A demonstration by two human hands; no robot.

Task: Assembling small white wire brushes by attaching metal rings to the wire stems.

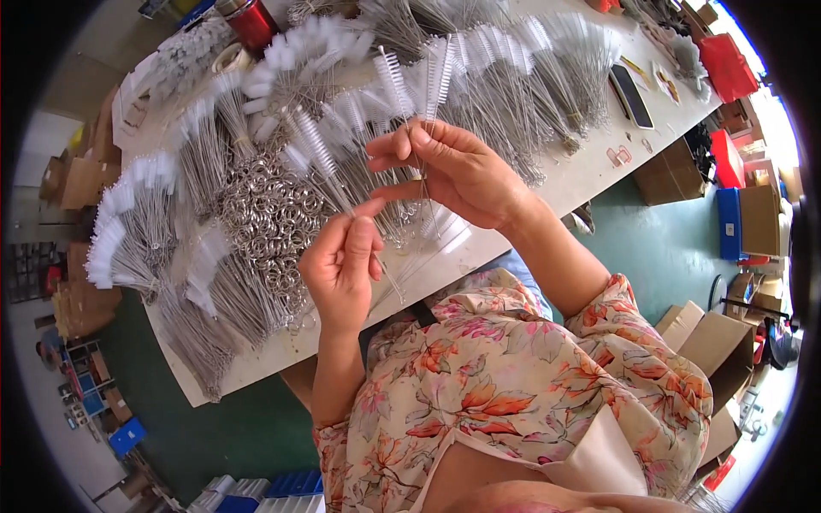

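My left hand is closed, thumb against forefinger, on the thin wire handle of a tube brush. That brush's white spiral bristle head points up and away to the left. Thumb and fingertips of my right hand pinch the wire of another tube brush, its bristle head standing above the hand; the other fingers are spread. A second bristle head rises just left of it, and I cannot tell whether this hand holds it too. Left of my hands lies a heap of shiny metal rings.
Bundles of wire brushes cover the back of the white table, with more bundles at its left. A red cup, a tape roll and a dark phone lie farther off. Cardboard boxes stand at the right.
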